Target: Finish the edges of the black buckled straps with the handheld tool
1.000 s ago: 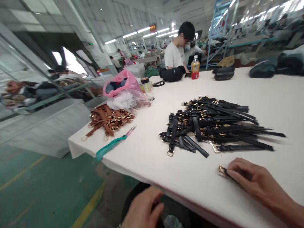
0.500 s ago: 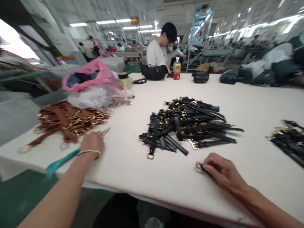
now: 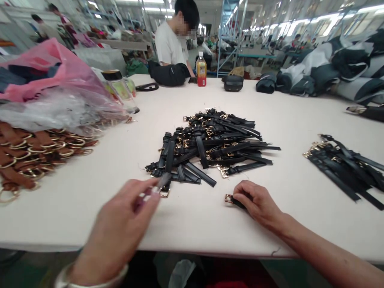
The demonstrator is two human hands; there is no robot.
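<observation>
Pink bag (image 3: 45, 76) holds dark cloth; right hand (image 3: 255, 202) pins black strap (image 3: 232, 200), left hand's (image 3: 120, 228) grip blurred, unclear.

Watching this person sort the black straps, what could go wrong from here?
The left hand carries a small, blurred tool, probably snips, close to the black strap pile; it might snag or nick a strap. The right hand pins a single strap by its buckle end near the table edge, so it could slide off. The pile is tangled, so pulling one strap may drag others.
</observation>
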